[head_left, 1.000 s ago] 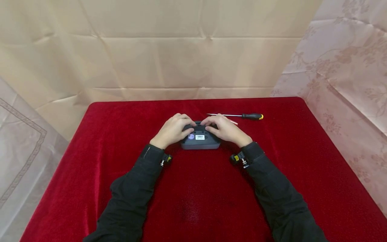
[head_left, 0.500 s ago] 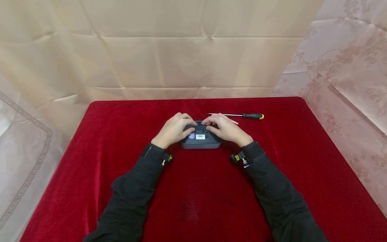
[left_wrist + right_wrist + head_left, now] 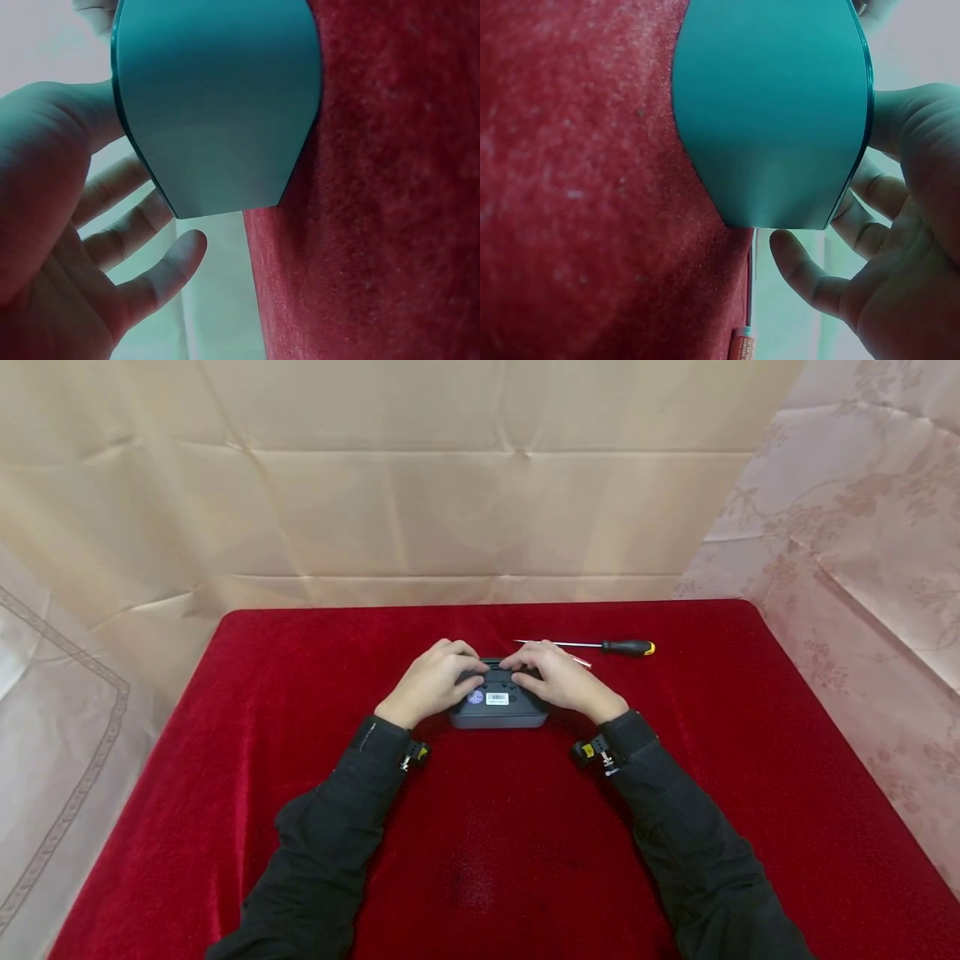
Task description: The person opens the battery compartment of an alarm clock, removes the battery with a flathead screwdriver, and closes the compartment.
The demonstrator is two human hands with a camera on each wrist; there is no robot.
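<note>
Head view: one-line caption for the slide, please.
Both hands grip a dark grey plastic device on red velvet cloth; black-handled screwdriver beyond.

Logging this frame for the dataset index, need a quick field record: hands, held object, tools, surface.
left hand: grips the left end of the grey device, fingers curled over its far edge
right hand: grips the right end, fingers curled likewise
grey device: flat on the cloth, barcode label and round sticker facing up
screwdriver: black and yellow handle, lying beyond the right hand, untouched
red-handled tool: mostly hidden behind the right hand
surface: red velvet cloth
</note>
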